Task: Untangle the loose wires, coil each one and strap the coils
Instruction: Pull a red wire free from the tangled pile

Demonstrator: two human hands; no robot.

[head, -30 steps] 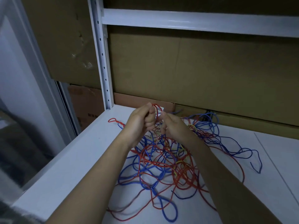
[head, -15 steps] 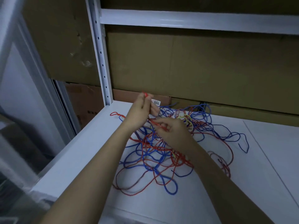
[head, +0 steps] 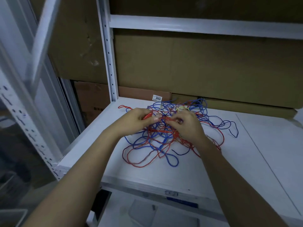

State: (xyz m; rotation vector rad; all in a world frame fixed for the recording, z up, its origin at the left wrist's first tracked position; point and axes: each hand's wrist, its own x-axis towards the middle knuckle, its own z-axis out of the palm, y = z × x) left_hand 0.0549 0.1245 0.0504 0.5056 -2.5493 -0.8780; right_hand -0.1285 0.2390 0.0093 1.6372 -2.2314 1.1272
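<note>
From the head camera, a tangle of red and blue wires (head: 157,140) lies spread on the white shelf (head: 262,145), toward its back left part, with a few yellow-green strands (head: 182,109) showing at the far side of the heap. Loose loops trail toward the front edge, and one blue end curls out to the right.

The left hand (head: 139,120) rests over the left part of the tangle, its fingers curled around a small bunch of red wire (head: 147,115) that pokes out between thumb and fingers. The right hand (head: 188,125) sits just beside it over the middle of the heap, fingertips bent inward and pinching red strands. The two hands are near each other but not touching.

Behind the wires, brown cardboard boxes (head: 196,66) fill the back of the shelf; a small white label reading 3055 (head: 157,98) is stuck on the low box. A white perforated upright (head: 109,51) rises at the shelf's back left corner.
</note>
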